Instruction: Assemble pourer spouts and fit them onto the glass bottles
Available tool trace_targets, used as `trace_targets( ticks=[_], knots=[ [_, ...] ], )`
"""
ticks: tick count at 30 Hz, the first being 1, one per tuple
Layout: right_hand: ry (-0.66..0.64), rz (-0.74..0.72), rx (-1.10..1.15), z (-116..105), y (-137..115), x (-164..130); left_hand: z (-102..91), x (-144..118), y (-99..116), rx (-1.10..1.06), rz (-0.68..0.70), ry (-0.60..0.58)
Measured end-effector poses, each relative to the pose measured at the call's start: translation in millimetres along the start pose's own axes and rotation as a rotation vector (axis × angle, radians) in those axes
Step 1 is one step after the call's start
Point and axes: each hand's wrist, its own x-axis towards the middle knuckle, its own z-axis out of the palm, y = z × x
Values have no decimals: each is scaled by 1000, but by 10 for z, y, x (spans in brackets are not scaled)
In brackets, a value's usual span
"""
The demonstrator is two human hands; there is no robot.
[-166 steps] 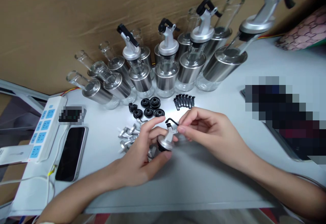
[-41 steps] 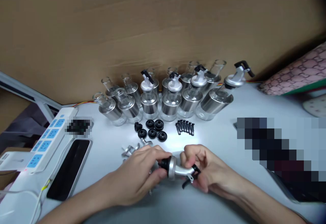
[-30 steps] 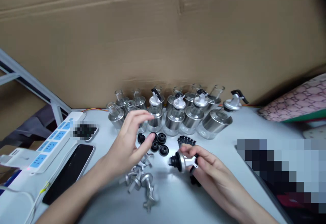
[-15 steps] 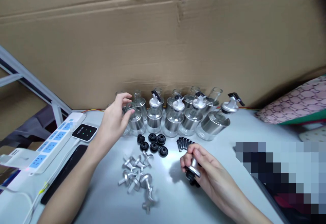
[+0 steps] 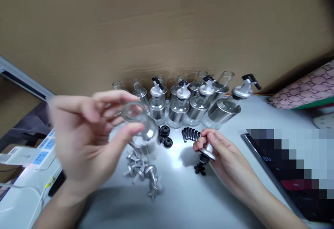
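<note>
Head view: left hand (image 5: pixel 86 142) grips glass bottle (image 5: pixel 139 130) by its neck, lifted clear; right hand (image 5: pixel 221 152) pinches pourer cap (image 5: pixel 207 150), plug end down.

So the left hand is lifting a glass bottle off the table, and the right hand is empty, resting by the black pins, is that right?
Not quite. The right hand is not empty: it holds a silver pourer with a black stopper end, near the black pins. The head view shows this. The left hand does hold a glass bottle above the table.
</note>
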Motion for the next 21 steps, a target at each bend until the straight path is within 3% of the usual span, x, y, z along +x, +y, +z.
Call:
trace_targets(
  ticks=[4, 8, 16, 21],
  knots=[
    [21, -33, -44, -13, 26, 7, 241, -102, -24, -150, -107, -232],
    [127, -141, -116, -66, 56, 25, 384, -229, -139, -240, -124, -413],
    [203, -348, 18, 24, -115, -115, 474, -328, -308, -134, -142, -495],
    [140, -608, -128, 135, -245, -285, 451, -296, -286, -127, -126, -550]
  ],
)
